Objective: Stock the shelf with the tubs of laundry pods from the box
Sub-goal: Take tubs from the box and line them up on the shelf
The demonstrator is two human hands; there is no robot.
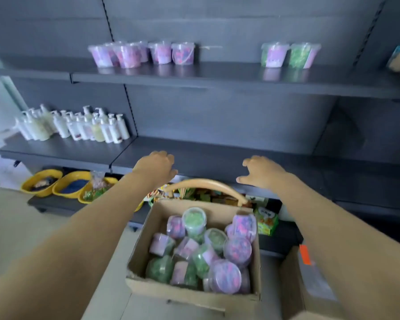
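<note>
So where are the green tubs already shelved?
In the head view, the two green tubs stand side by side on the top shelf, right of centre, apart from the pink tubs further left.

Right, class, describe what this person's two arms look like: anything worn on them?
Both arms are bare as far as the frame shows: no sleeves, watch or bands on the left arm or right arm. The left grip and right grip show no gloves.

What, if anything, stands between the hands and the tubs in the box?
Nothing visible: the box is open-topped, its tubs lie uncovered, and the left hand and right hand hover empty beyond its far edge.
</note>
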